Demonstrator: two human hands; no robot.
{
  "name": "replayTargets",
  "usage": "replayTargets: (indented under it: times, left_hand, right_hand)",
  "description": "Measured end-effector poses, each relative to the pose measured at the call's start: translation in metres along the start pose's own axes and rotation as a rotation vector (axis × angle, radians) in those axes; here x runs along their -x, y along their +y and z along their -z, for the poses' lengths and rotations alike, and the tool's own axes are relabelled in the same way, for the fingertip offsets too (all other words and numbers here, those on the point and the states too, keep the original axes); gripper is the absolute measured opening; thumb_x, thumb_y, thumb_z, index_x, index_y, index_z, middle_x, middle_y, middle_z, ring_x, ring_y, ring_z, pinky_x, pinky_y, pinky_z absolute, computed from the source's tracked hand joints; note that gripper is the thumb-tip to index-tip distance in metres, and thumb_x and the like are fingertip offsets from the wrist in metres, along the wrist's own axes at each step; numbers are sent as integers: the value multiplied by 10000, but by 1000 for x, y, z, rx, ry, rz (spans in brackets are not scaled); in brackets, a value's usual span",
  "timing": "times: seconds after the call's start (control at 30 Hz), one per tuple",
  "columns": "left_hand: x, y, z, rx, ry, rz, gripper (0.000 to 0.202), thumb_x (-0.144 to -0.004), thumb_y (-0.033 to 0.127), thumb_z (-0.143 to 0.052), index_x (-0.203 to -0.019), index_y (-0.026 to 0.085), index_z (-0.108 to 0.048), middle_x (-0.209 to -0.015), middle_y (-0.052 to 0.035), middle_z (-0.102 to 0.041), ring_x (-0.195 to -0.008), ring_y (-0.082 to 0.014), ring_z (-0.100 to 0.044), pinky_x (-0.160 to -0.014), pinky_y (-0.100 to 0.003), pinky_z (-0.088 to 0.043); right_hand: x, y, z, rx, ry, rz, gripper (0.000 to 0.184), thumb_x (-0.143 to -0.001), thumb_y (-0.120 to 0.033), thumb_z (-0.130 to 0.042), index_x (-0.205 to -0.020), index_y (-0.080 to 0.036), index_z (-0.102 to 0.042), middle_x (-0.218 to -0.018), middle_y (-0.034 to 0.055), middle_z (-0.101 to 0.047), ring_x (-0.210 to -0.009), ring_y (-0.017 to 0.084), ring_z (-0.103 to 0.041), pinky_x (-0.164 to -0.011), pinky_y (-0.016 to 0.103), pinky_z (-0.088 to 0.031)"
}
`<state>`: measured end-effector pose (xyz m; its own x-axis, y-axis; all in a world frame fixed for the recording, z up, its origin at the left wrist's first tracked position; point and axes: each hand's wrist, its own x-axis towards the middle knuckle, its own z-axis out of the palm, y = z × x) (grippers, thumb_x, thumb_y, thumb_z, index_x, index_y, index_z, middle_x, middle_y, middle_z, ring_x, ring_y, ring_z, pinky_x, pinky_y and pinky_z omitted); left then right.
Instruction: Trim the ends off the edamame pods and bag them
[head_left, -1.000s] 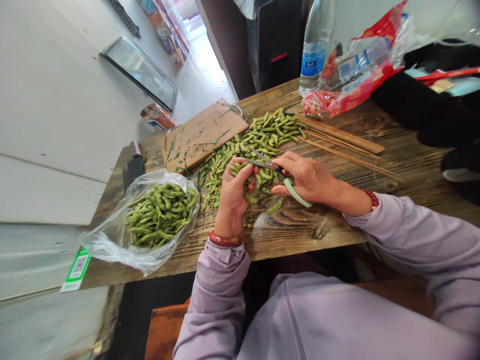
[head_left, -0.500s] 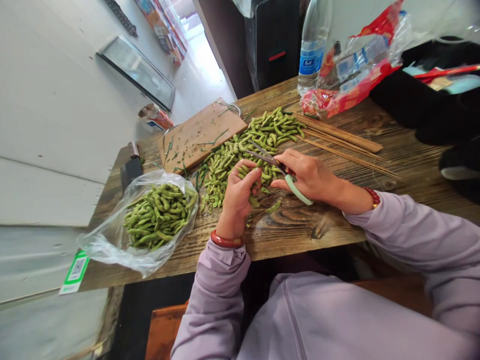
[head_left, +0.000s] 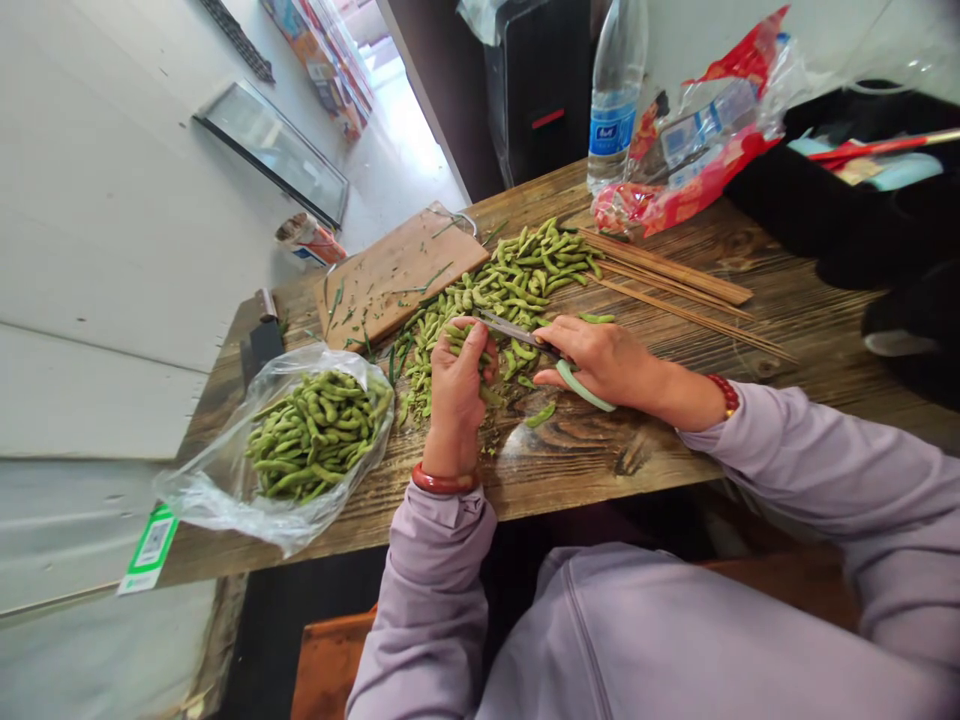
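Note:
My left hand point(head_left: 459, 385) is closed around several green edamame pods, whose ends poke out by the thumb. In my right hand point(head_left: 600, 358) is a pair of scissors point(head_left: 577, 384) with pale green handles. Their dark blades point left, tips beside the pods in my left hand; whether the blades touch a pod I cannot make out. Behind both hands spreads a heap of loose edamame pods point(head_left: 517, 265). A single pod point(head_left: 541, 415) lies on the wood below the scissors. To the left, a clear plastic bag point(head_left: 217, 500) holds more pods point(head_left: 315, 430).
A wooden cutting board point(head_left: 390, 280) with green scraps lies at the back. Left of it is a dark-bladed knife point(head_left: 262, 345). Bamboo skewers point(head_left: 675, 275), a water bottle point(head_left: 613, 120) and a red plastic package point(head_left: 697, 180) are on the right. The table's front edge point(head_left: 600, 500) is near my body.
My left hand has moved a little left, away from the scissors' pivot. A pod now lies on the table just behind my right hand. The scissors stay in my right hand.

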<state>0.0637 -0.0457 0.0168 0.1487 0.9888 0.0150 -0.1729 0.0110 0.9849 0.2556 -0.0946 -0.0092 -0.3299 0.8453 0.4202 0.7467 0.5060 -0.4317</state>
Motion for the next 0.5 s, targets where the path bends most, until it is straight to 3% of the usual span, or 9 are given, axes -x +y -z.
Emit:
replayTargets:
  times: [0.2, 0.37, 0.5]
  left_hand:
    - [-7, -4, 3, 38, 26, 29, 350, -729, 386, -803, -835, 207, -522, -666, 59, -591, -461, -40, -458, -414, -171, -301]
    - [-1, -4, 2, -88, 14, -4, 233, -760, 311, -754, -828, 194, -565, -677, 31, -638, -487, -57, -493, -425, -171, -314]
    - [6, 14, 24, -269, 68, -107, 211, -801, 333, -753, -832, 198, -594, -612, 42, -595, -453, -59, -437, -432, -191, -288]
  right_hand:
    - [-3, 7, 1, 8, 87, -47, 413, -912, -453, -669, -1199, -161, -613, -1056, 114, -665, -869, 242, -633, -756, 348, -497]
    - [-1, 16, 4, 2, 104, -16, 417, -907, -489, -656, -1195, -189, -622, -1048, 105, -663, -922, 273, -636, -763, 371, -504]
    - [-1, 22, 2, -18, 150, -6, 429, -891, -559, -650, -1174, -236, -640, -1056, 115, -678, -933, 318, -647, -743, 428, -519]
